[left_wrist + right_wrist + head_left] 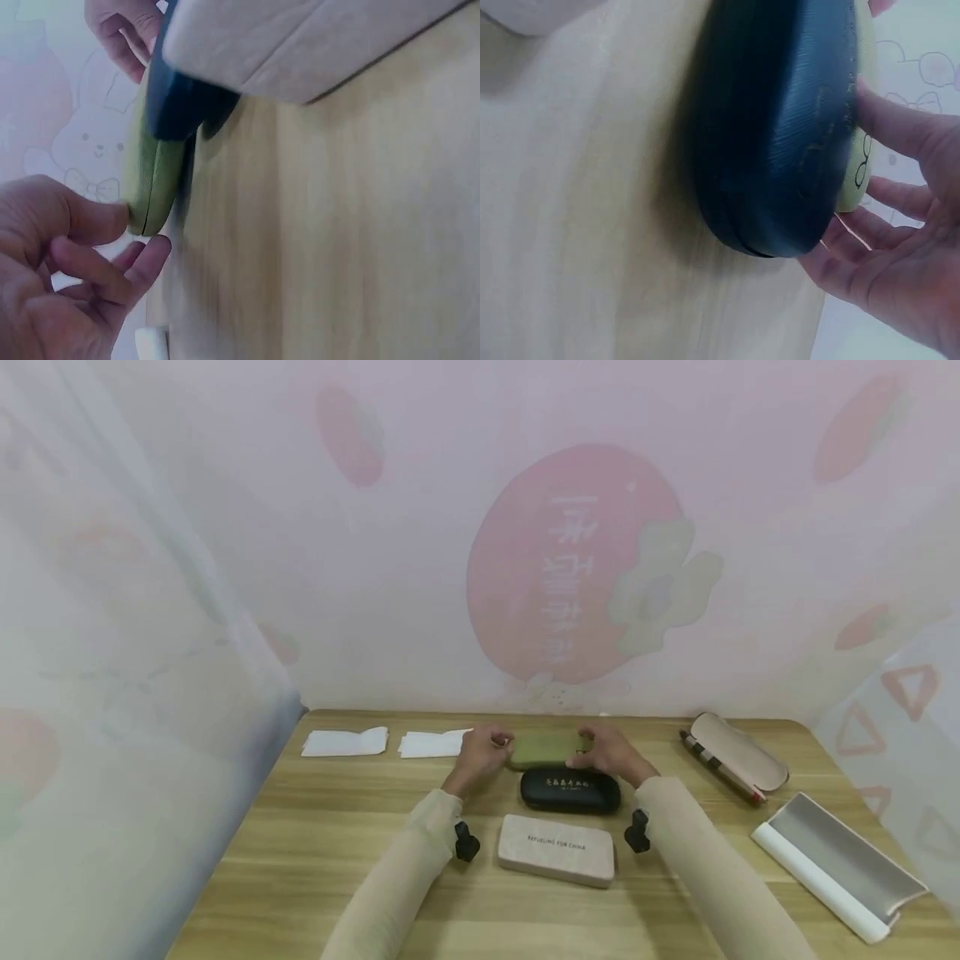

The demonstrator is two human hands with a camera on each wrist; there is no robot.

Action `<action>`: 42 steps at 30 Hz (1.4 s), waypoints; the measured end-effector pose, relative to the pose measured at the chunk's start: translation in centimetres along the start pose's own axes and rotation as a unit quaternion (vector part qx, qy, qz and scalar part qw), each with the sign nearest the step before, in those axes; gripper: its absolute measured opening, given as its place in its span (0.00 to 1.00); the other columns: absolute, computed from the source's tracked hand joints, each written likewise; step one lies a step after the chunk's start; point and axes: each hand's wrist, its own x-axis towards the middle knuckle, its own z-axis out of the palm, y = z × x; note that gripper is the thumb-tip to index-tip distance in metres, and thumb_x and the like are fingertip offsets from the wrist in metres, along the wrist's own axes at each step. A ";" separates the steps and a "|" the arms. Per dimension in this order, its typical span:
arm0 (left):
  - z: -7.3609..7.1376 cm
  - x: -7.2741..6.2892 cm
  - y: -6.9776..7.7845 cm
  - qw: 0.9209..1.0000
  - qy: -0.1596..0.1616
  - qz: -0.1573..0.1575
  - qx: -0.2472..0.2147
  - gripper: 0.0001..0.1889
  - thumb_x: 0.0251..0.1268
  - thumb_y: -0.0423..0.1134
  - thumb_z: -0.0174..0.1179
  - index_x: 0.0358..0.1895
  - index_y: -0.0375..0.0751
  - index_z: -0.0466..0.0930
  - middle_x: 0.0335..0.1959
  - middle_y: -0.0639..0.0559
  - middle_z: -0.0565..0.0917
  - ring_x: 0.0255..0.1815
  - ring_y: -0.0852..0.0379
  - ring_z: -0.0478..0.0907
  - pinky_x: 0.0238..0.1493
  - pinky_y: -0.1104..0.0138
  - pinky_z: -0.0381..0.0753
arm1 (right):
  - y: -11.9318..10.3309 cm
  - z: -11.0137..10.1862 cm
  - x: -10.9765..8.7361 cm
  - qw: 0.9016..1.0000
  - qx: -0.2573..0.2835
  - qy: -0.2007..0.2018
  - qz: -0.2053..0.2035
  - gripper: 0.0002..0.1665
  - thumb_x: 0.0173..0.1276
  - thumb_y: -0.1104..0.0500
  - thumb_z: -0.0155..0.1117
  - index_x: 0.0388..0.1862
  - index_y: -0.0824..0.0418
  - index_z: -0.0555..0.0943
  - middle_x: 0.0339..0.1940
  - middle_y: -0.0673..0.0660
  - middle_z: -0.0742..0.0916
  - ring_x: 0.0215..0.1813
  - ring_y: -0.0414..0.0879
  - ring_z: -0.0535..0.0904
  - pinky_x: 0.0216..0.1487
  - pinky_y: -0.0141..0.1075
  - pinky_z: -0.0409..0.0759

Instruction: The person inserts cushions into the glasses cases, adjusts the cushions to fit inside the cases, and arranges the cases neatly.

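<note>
A green glasses case (546, 750) lies near the table's back edge, one end at each hand. My left hand (483, 752) pinches its left end; in the left wrist view the thumb (109, 221) is on the upper side and fingertips are at the tip. My right hand (611, 753) grips the other end, thumb on top and fingers curled round the end in the right wrist view. Just in front sits a closed black glasses case (570, 791) with gold lettering, close against the green one. Nearer still is a closed beige glasses case (557, 850) with printed words.
Two folded white cloths lie at the back left, one at the far left (345, 742) and one beside my left hand (433, 744). To the right are a beige case with a plaid strip (738, 756) and an opened white case with grey lining (840, 864). A printed curtain (420, 610) hangs behind the table.
</note>
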 end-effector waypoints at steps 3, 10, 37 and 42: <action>0.0 -0.5 0.2 1.000 0.004 -0.025 0.004 0.11 0.64 0.33 0.67 0.48 0.33 0.87 0.43 0.41 0.89 0.47 0.47 0.85 0.50 0.57 0.85 | 0.3 0.1 -0.5 1.000 0.016 0.002 0.025 0.41 0.69 0.52 0.71 0.70 0.76 0.68 0.66 0.76 0.76 0.60 0.64 0.79 0.57 0.50 0.82; -0.9 -1.6 0.9 0.993 -0.023 -0.077 -0.083 0.20 0.60 0.33 0.64 0.56 0.30 0.82 0.52 0.39 0.86 0.56 0.42 0.82 0.59 0.51 0.81 | 0.3 -0.1 -1.4 0.991 0.104 0.054 0.058 0.22 0.78 0.52 0.56 0.52 0.71 0.80 0.40 0.63 0.84 0.36 0.48 0.82 0.37 0.38 0.83; 0.4 -0.9 1.1 0.979 0.053 -0.119 -0.159 0.20 0.56 0.38 0.61 0.52 0.35 0.87 0.50 0.43 0.89 0.52 0.48 0.86 0.53 0.59 0.84 | 0.4 0.6 -1.3 0.960 0.244 0.090 0.102 0.25 0.78 0.58 0.52 0.62 0.77 0.75 0.57 0.68 0.81 0.46 0.47 0.82 0.52 0.41 0.86; 1.1 -0.2 0.8 0.981 0.033 -0.109 -0.158 0.19 0.58 0.40 0.62 0.51 0.38 0.88 0.55 0.45 0.87 0.61 0.46 0.81 0.62 0.53 0.79 | 0.8 0.6 -1.0 0.954 0.268 0.090 0.100 0.26 0.79 0.58 0.51 0.65 0.78 0.73 0.59 0.69 0.78 0.52 0.50 0.80 0.59 0.44 0.83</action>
